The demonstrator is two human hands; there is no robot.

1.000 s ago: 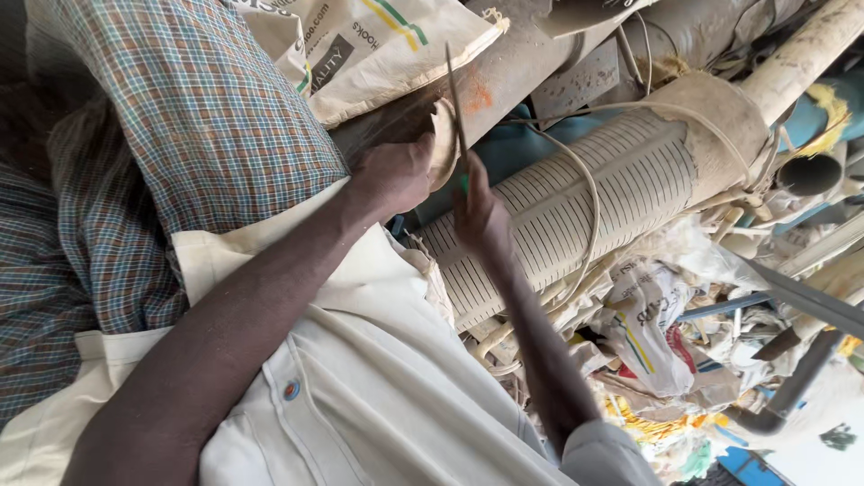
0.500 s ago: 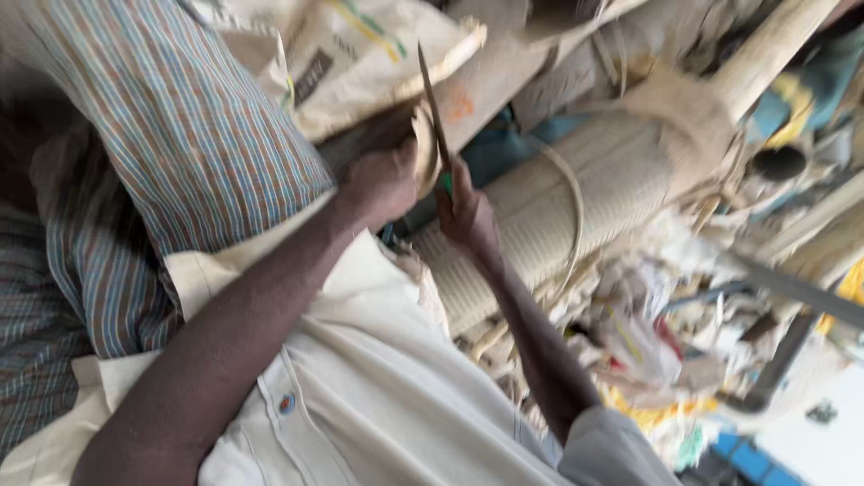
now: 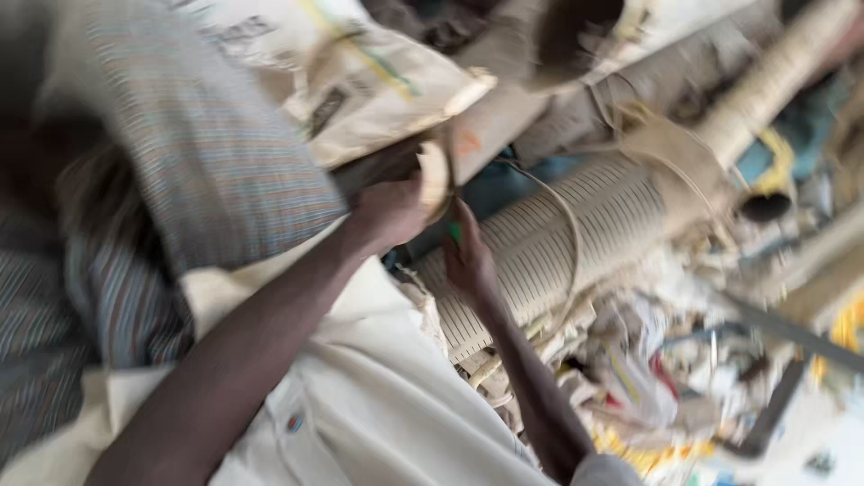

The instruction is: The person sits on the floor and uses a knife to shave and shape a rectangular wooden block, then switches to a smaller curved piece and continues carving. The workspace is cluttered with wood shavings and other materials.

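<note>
My left hand [image 3: 389, 214] is closed around a pale curved strip [image 3: 435, 176] and holds it up in front of my white shirt [image 3: 378, 405]. Just to its right, my right hand [image 3: 468, 256] grips a thin dark blade-like tool [image 3: 454, 166] with a green spot at the fingers. The tool's upper part is blurred and rests against the strip. Both hands nearly touch, above a cream ribbed cylinder [image 3: 576, 234].
A printed pale sack [image 3: 360, 81] lies above the hands, with a striped and checked cloth [image 3: 180, 180] at the left. Tubes and pipes [image 3: 774, 72] run across the top right. Mixed litter, wrappers and a dark bar [image 3: 783, 333] fill the lower right.
The view has swung and blurred, so the scene has slid right and down. Both hands stay together on the strip and tool; the tool shows less clearly now.
</note>
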